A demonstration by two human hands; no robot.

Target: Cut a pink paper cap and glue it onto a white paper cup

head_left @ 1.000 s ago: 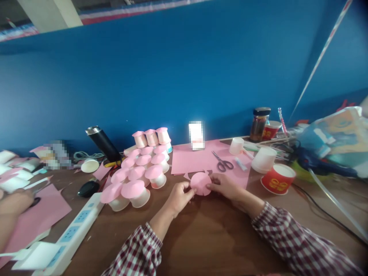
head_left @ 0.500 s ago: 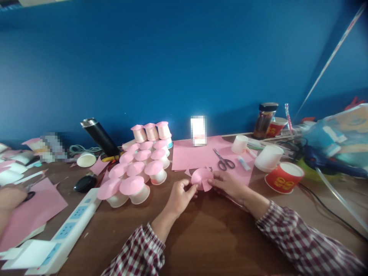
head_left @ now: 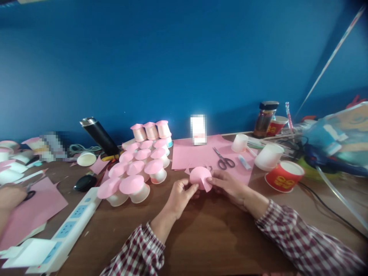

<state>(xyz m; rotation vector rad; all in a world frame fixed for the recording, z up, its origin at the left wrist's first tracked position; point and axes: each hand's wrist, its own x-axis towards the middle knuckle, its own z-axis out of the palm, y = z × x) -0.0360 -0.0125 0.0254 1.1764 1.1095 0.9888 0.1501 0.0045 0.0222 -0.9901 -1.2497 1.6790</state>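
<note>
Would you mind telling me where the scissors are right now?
The scissors lie on the pink sheet, just behind the right hand, left of the glue stick.

A plain deep-blue wall fills the upper view. Below it runs a brown wooden desk, evenly lit, with a dark corner at right.
</note>
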